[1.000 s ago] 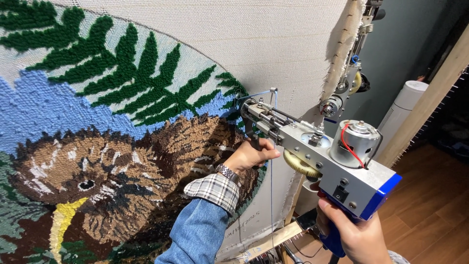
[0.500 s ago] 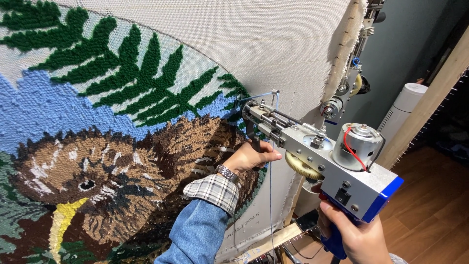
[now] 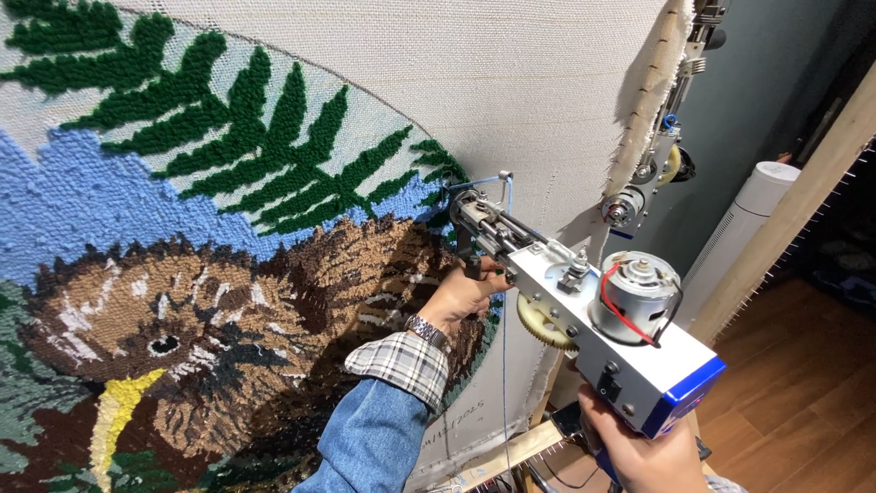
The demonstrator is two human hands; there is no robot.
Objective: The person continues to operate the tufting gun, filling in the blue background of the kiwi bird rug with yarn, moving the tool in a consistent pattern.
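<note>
Pressing its needle end against the stretched backing cloth, the tufting gun sits at the right margin of the tufted picture, just below the tip of the green fern and above the brown furry animal. The left hand is wrapped around the gun's front grip, close to the cloth; the right hand is closed on the rear handle beneath the blue-and-white motor housing. A thin blue yarn hangs from the gun's tip down past the left wrist.

Risks, as I judge them: the loose yarn could snag on the exposed yellow gear or the wristwatch, and tilting the gun away from the cloth could tear it or skip loops. The left fingers lie near the moving needle.

Right of the gun, bare cloth runs out quickly at the frame edge, so room there is tight; above the gun, bare cloth is plentiful.
</note>
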